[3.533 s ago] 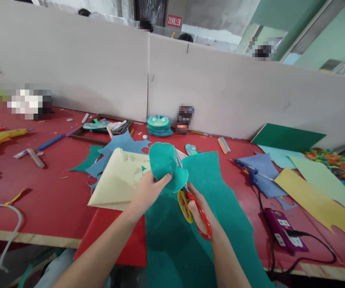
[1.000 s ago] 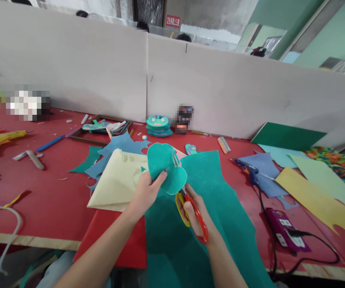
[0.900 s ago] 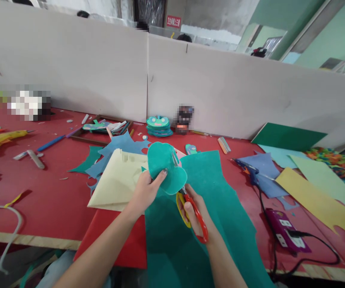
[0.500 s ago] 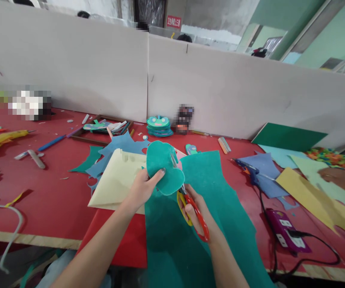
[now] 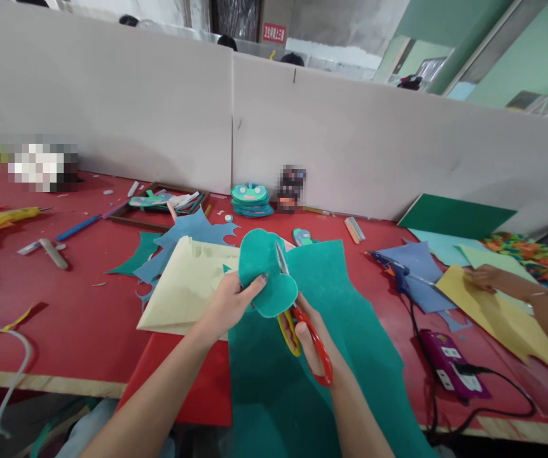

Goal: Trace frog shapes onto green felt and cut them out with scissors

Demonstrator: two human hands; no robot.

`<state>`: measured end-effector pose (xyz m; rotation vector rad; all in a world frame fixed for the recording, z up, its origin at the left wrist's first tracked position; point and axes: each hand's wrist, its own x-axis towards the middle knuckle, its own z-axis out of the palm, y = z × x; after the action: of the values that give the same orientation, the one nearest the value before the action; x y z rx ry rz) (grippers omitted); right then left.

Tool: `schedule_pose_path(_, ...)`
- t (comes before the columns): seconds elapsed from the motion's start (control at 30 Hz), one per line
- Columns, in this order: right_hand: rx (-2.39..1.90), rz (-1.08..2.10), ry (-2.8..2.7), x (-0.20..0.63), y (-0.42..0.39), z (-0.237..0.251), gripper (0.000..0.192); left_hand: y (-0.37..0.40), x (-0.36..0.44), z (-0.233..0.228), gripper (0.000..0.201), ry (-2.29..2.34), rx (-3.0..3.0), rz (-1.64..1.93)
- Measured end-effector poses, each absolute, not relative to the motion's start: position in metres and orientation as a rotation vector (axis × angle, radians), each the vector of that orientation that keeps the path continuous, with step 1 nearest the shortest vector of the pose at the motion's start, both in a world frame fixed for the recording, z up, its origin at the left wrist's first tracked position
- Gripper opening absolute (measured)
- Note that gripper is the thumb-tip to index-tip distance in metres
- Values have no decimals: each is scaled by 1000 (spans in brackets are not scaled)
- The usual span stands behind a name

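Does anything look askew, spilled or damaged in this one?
Nothing looks spilled or broken. At the left, though, a white cord droops over the front edge of the red table, where it might snag. The teal piece in the left hand and the scissors in the right hand look in order.

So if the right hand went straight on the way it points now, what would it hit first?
Most likely the teal cutout in the left hand: the scissors in the right hand overlap it. Beyond that, roughly the stack of cartoon faces, though depth is hard to judge.
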<state>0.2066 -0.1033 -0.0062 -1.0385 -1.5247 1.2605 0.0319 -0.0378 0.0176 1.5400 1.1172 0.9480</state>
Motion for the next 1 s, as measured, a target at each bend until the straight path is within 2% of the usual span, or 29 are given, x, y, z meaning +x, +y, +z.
schedule_pose_path(0.83,-1080,1251,-1553,208,-103,-11,62,-37,26,25,34,1095,1167,869)
schedule_pose_path(1.0,-1076,1292,-1575,212,-105,-9,59,-36,25,26,31,1048,1185,1030)
